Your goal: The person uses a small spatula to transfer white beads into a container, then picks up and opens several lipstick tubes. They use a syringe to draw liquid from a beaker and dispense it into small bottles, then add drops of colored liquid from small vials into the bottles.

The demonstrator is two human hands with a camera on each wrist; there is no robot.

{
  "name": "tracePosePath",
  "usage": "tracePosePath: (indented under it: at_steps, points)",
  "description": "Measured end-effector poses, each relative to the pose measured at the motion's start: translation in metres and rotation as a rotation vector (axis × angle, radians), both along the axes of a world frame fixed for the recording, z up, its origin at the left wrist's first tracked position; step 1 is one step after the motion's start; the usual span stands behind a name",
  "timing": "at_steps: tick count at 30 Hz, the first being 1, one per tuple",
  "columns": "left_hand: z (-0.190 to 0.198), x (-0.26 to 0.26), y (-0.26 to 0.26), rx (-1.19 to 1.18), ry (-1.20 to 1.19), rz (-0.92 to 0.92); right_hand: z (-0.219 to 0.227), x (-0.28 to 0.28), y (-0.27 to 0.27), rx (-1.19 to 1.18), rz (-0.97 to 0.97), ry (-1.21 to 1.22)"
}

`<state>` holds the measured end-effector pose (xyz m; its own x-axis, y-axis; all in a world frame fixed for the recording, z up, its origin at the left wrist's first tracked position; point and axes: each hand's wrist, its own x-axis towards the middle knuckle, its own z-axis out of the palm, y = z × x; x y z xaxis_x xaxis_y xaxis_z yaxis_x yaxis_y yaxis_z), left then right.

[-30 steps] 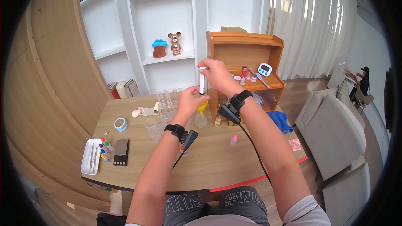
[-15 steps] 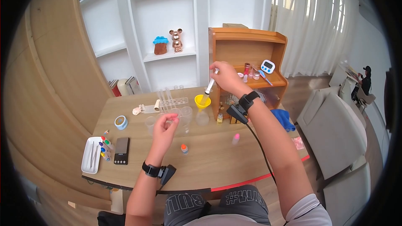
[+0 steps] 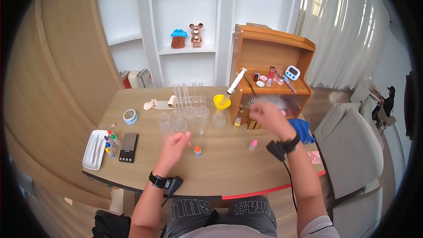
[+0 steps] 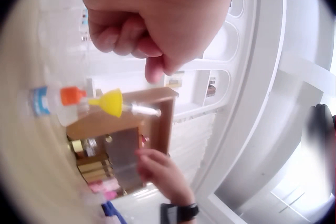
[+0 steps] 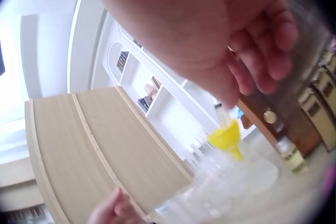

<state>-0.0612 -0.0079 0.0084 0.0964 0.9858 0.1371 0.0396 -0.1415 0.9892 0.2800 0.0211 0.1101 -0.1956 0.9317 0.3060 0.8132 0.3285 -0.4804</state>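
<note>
A white syringe leans in the yellow funnel, which sits in the mouth of a clear flask; no hand touches them. The right hand is in front of the cabinet's lower part, blurred and empty; its fingers hang loosely bent in the right wrist view. My left hand hovers over the table in front of the clear cups, left of a small orange-capped bottle. In the left wrist view its fingers are curled in with nothing seen in them.
Test tubes in a rack stand behind the cups. A yellow bottle stands by the wooden cabinet, a pink-capped bottle nearer the front. Left are a black scale, markers and a white tray.
The right hand has let go of the syringe and moved right and down, leaving it tilted in the funnel. The left hand first came away from the syringe, then lowered slightly. The head view has shifted.
</note>
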Motion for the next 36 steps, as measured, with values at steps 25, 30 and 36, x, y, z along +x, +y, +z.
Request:
tracePosePath:
  at_steps: [25, 30, 36]
  points:
    - [-0.041, 0.126, -0.005, 0.283, 0.426, -0.068, -0.124, -0.036, -0.024, -0.171, 0.077, 0.626]
    - [-0.056, 0.130, -0.002, 0.374, 0.467, -0.037, -0.134, -0.032, -0.024, -0.180, 0.063, 0.615]
    - [-0.047, 0.134, -0.005, 0.299, 0.385, -0.046, -0.131, -0.039, -0.030, -0.082, 0.011, 0.649]
